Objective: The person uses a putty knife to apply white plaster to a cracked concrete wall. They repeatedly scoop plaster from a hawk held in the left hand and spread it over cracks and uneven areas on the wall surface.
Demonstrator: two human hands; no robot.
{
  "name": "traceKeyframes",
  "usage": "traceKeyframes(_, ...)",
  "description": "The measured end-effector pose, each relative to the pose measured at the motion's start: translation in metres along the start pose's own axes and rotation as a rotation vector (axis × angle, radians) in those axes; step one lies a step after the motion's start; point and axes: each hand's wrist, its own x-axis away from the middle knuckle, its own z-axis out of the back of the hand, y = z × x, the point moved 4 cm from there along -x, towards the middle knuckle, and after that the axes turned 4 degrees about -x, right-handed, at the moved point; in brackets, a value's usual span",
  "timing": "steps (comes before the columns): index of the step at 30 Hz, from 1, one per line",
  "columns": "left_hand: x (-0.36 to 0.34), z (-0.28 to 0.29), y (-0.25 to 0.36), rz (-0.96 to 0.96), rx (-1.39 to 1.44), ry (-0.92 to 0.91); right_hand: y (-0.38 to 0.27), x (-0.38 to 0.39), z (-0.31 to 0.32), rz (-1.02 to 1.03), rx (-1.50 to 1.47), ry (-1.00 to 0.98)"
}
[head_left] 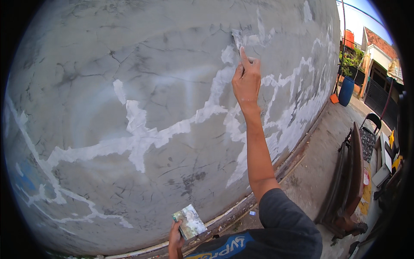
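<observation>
My right hand (pixel 248 80) is raised high against the grey wall (pixel 172 99), its fingers closed around a putty knife (pixel 237 39). The blade lies against the wall beside a white filler patch (pixel 258 39). Low at the front, my left hand (pixel 175 236) grips a small rectangular board (pixel 190 221) smeared with white and greenish filler. White filler bands (pixel 172 131) run along cracks across the wall's middle. Finer dark cracks (pixel 118 58) show bare at the upper left.
A dark wooden bench (pixel 351 172) stands on the concrete ground (pixel 319 168) at the right. Beyond it are a folding chair (pixel 370 134), a blue barrel (pixel 346 90), potted plants (pixel 354 58) and a dark gate (pixel 379 90). A low ledge (pixel 284 170) follows the wall's foot.
</observation>
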Motion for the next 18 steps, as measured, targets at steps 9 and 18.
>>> traceKeyframes(9,-0.003,-0.017,0.005,0.062,-0.036,-0.036,-0.073,0.008,-0.012,-0.145,-0.018,-0.17)
traceKeyframes(18,-0.005,-0.024,0.015,0.038,-0.074,-0.061,-0.029,-0.047,0.059,0.049,0.108,-0.09)
